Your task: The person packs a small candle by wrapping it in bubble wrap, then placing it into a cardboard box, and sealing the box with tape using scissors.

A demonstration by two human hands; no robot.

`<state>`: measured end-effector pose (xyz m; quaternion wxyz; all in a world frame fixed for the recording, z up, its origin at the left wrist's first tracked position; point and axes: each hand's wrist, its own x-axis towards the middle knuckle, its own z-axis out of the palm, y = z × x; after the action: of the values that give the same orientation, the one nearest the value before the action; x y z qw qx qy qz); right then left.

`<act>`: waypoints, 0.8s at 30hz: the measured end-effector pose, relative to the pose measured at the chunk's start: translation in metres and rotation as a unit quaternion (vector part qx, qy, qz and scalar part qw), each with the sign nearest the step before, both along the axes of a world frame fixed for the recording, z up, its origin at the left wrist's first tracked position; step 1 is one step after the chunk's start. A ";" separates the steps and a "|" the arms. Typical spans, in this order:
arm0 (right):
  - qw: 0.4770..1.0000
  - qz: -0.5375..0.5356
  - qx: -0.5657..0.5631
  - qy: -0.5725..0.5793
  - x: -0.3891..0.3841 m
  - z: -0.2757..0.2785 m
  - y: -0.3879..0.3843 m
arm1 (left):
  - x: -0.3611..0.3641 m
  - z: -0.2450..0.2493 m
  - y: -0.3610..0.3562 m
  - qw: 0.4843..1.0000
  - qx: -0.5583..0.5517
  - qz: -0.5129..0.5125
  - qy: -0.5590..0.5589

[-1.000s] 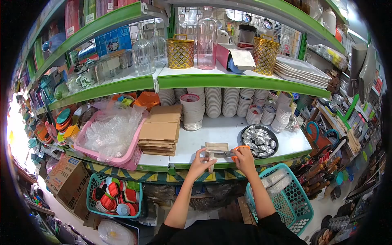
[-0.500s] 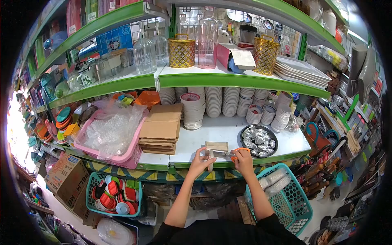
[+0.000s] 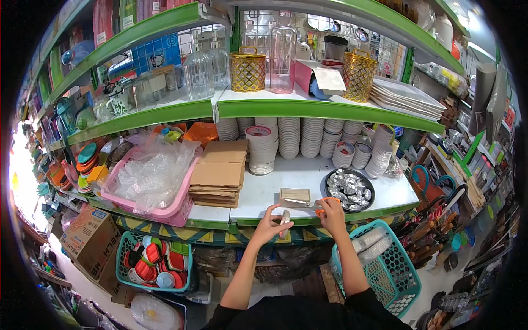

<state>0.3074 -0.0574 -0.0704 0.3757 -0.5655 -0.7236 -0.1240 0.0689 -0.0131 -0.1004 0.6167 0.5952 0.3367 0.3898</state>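
My left hand [image 3: 265,228] is closed round a narrow, pale roll that looks like tape [image 3: 285,216], held on edge between thumb and fingers above the shelf's front edge. In my right hand [image 3: 333,221] is a pair of scissors with orange handles [image 3: 329,205], its blades aimed left toward the roll. Just beyond the two hands, a small tan block-like pack [image 3: 295,195] lies on the white shelf. A black round tray [image 3: 372,199] of small foil-wrapped pieces [image 3: 348,188] sits right of the scissors.
Flattened brown cardboard [image 3: 219,168] is stacked left of my hands, beside a pink basket [image 3: 175,210] of bubble wrap. Stacks of white bowls [image 3: 262,154] line the shelf's back. Below are a teal basket [image 3: 394,275] at right and another basket [image 3: 124,258] of red-lidded containers at left.
My right hand has moved a little to the right with the scissors, widening the gap to the roll. My left hand stays almost in place, its fingers shifted slightly on the roll.
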 end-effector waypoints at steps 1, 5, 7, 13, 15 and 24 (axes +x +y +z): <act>1.000 -0.001 0.002 -0.006 0.000 0.000 0.000 | 0.000 0.001 -0.001 1.000 0.007 0.012 0.006; 1.000 0.001 -0.005 -0.010 0.000 0.001 -0.003 | -0.008 0.012 -0.006 0.994 0.090 0.040 0.048; 1.000 0.001 -0.019 -0.007 -0.001 0.000 -0.006 | -0.013 0.020 -0.009 0.986 0.145 0.060 0.055; 1.000 -0.002 -0.024 -0.001 -0.003 -0.008 -0.010 | -0.022 0.029 -0.004 0.962 0.216 0.099 0.135; 0.999 -0.019 -0.019 0.027 -0.005 -0.010 -0.013 | -0.025 0.027 0.000 0.956 0.222 0.111 0.156; 0.964 -0.123 -0.006 0.237 -0.006 -0.022 0.003 | -0.027 0.025 0.022 0.900 0.268 0.197 0.282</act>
<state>0.3012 -0.0548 -0.0929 0.5152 -0.6655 -0.5393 -0.0271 0.0424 0.0092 -0.0755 0.2237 0.7444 0.4901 0.3945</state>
